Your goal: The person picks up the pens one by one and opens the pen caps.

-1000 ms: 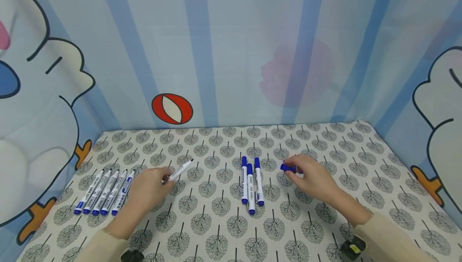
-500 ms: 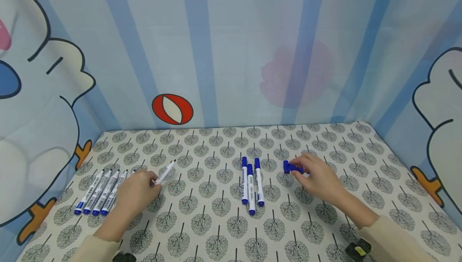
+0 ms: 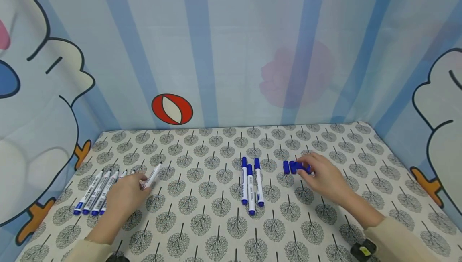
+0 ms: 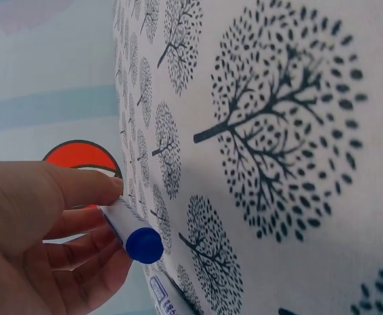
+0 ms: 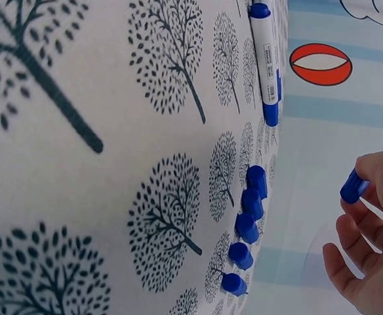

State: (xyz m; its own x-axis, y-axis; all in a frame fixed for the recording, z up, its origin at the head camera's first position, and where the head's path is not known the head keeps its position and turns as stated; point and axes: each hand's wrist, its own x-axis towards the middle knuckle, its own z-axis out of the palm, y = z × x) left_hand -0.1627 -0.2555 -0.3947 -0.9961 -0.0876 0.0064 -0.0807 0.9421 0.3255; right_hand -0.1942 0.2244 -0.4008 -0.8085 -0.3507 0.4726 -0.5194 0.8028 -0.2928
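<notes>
uncapped marker (image 3: 151,176) in left hand (image 3: 124,195), cap (image 5: 353,186) in right hand (image 3: 325,175).

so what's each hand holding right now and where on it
The left hand grips an uncapped marker round its blue butt end, tip pointing away. The right hand pinches a loose blue cap in its fingertips.

The uncapped marker (image 3: 152,175), a slim white barrel with a dark tip and a blue end plug, is held slantwise just above the worktop (image 3: 216,222), its tip pointing away and to the right. The loose cap (image 5: 354,186) is small, blue and faceted, pinched clear of the cloth. It sits just beside a tidy row of five matching blue caps (image 5: 244,228) lying on the worktop.
</notes>
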